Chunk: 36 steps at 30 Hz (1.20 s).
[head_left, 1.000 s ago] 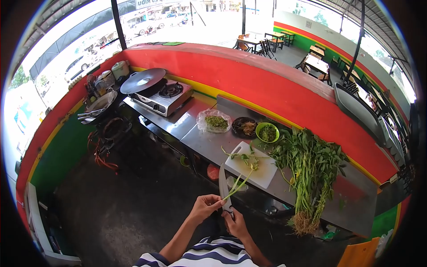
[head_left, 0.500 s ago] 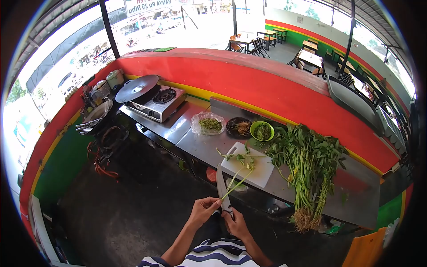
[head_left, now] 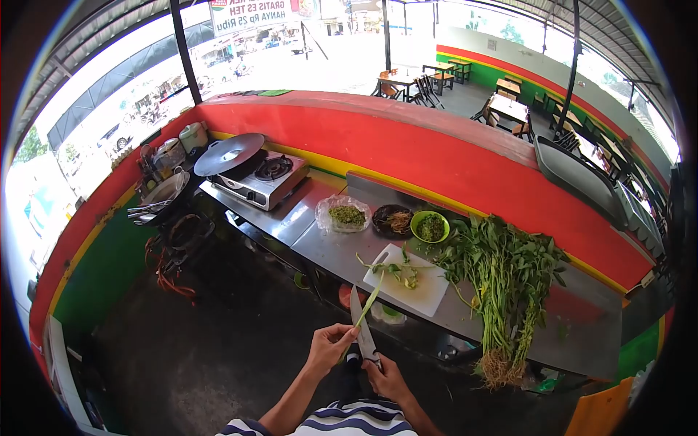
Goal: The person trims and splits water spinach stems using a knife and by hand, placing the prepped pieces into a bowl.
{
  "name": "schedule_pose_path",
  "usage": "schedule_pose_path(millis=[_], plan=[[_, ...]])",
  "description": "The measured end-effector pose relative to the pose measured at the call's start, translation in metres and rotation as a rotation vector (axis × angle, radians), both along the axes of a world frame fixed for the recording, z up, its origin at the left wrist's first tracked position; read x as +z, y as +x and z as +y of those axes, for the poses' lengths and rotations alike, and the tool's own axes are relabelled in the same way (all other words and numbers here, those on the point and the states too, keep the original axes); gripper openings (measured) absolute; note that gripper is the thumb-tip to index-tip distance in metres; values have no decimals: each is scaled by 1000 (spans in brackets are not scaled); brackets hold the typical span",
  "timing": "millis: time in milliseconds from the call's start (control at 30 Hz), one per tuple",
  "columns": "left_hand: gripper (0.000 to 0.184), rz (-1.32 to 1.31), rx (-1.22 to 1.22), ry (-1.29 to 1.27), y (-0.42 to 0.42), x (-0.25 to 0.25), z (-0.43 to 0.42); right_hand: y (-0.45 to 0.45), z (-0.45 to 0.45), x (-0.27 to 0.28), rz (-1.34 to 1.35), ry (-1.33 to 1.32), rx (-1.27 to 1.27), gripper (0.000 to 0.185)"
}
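Note:
My left hand [head_left: 331, 347] pinches a pale green stem [head_left: 369, 303] that points up toward the counter. In my right hand [head_left: 385, 376] is the handle of a kitchen knife [head_left: 361, 324], its long blade angled up and lying close beside the stem. Both hands are in front of the counter edge, over the floor. Just beyond them, a white cutting board [head_left: 425, 287] carries cut leafy stem pieces [head_left: 402, 270]. To its right lies a big bunch of leafy greens [head_left: 502, 283], with roots [head_left: 502, 369] hanging past the counter edge.
Behind the board stand a green bowl of chopped greens [head_left: 430, 227], a dark plate with brownish strands [head_left: 392, 221] and a plastic bag of chopped greens [head_left: 346, 216]. A gas stove [head_left: 258, 178] with a large lid [head_left: 230, 154] is farther left. A red wall [head_left: 407, 171] backs the steel counter [head_left: 318, 243].
Two thin stems spread out ahead of my left hand before; now a single, straighter stem shows there. The knife has shifted slightly, and the view has tilted a little.

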<state>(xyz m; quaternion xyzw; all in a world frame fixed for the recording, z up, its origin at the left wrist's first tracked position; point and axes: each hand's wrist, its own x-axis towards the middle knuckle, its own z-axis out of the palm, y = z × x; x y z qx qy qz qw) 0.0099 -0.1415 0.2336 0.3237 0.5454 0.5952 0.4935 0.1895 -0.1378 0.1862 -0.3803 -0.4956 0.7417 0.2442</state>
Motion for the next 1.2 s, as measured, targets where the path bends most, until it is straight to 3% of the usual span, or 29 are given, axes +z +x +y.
schedule_pose_path(millis=[300,533,600,633,700,967,1100,1200], plan=[[15,4,-128,-53,1,2,-4,-5,-1,4,94,31,-71,18],[19,-12,-162,-141,2,-9,5,-4,-8,-35,69,-14,-122,20],[20,107,-182,-161,-2,-14,8,-10,-13,-68,-132,377,-350,24],[20,64,-202,-181,-3,-14,10,-8,-10,-54,-140,368,-355,24],[19,9,-224,-208,-3,-14,17,3,5,-24,-116,43,-146,22],[13,1,-237,-122,-10,-24,51,2,22,-20,-156,194,-225,25],[9,-52,-249,-118,-19,-28,72,-5,41,-6,-158,37,-184,25],[9,-136,-226,-123,-30,-30,89,-18,61,-11,-130,81,-195,25]])
